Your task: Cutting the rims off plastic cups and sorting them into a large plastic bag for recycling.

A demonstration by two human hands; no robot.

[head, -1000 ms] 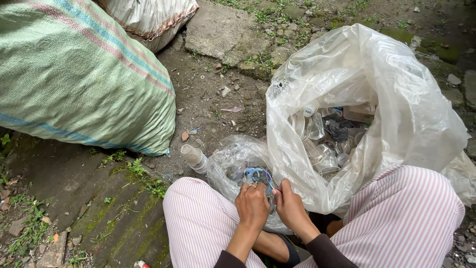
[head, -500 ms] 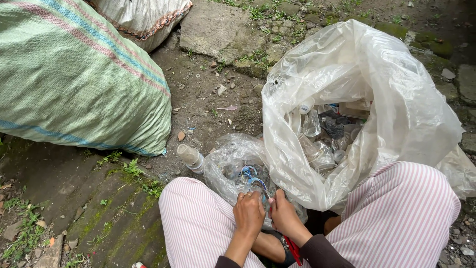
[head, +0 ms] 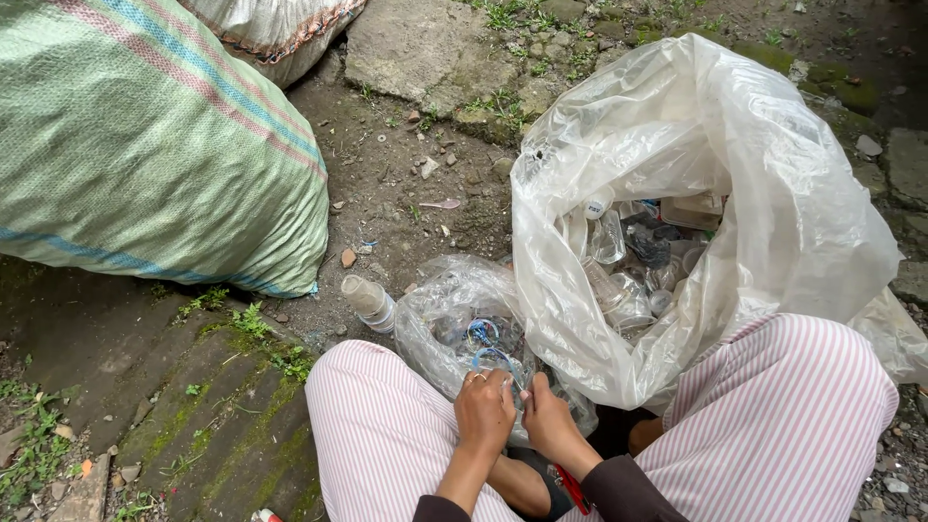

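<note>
Pinching blue-labelled clear cup (head: 493,353) with both hands (head: 517,411), beside large plastic bag (head: 735,145).

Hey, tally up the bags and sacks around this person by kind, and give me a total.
Clear plastic bags: 2, large bag of clear cups and small bag beside the left hand and right hand
Green striped woven sacks: 1
White woven sacks: 1
Total: 4
</note>
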